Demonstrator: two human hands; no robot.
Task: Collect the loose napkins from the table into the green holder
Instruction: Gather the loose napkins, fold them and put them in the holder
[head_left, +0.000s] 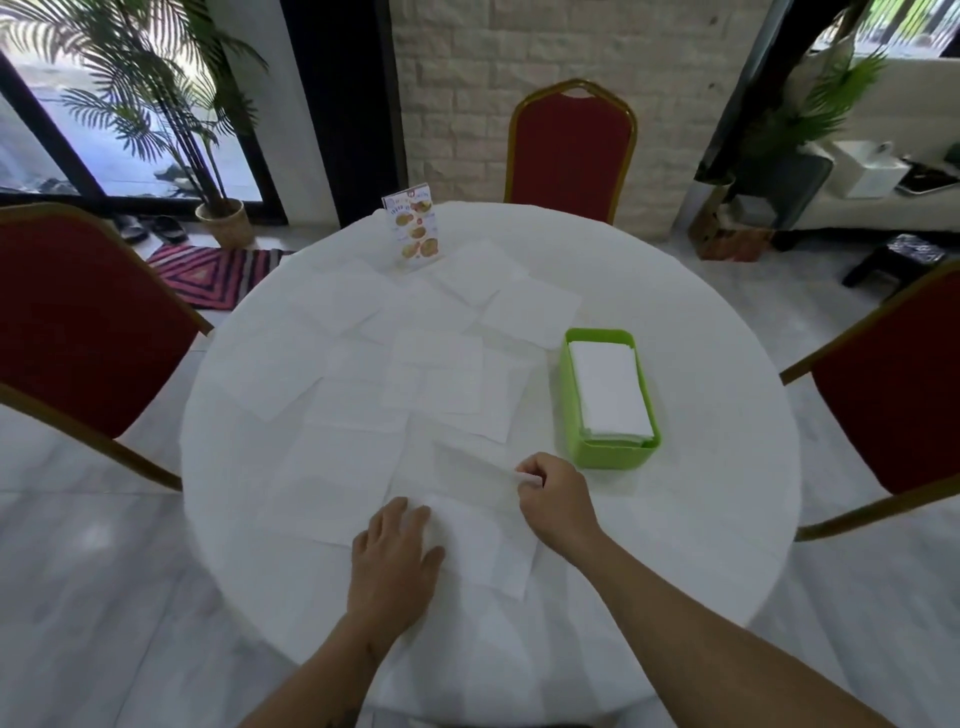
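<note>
Pinched between thumb and fingers, the right hand (550, 493) has a corner of a white napkin (467, 480) lifted just off the cloth near the table's front edge, and that is a closed grip on the paper. Left hand (395, 556) lies flat, fingers spread and open, pressing on another napkin (483, 551) right beside it, holding nothing. Across the middle of the round table (717, 467), covered in a white cloth, loose napkins (436, 353) lie scattered and overlapping, white on white, reaching toward the far edge. Over toward the right edge sits the green holder (574, 415), a long open box, already carrying a neat stack of napkins (608, 395) inside, just beyond the right hand. Up at the far edge stands a small menu card (415, 223), upright, with food pictures on it. Around the table, three red chairs with gold frames: one (571, 150) at the far side, one (78, 322) at the left, one (893, 395) at the right. Pale marble-look floor (104, 597) below, a pale brick wall (467, 78) behind, a potted palm (171, 104) by the window on the left with a striped mat (218, 273) beside it.
</note>
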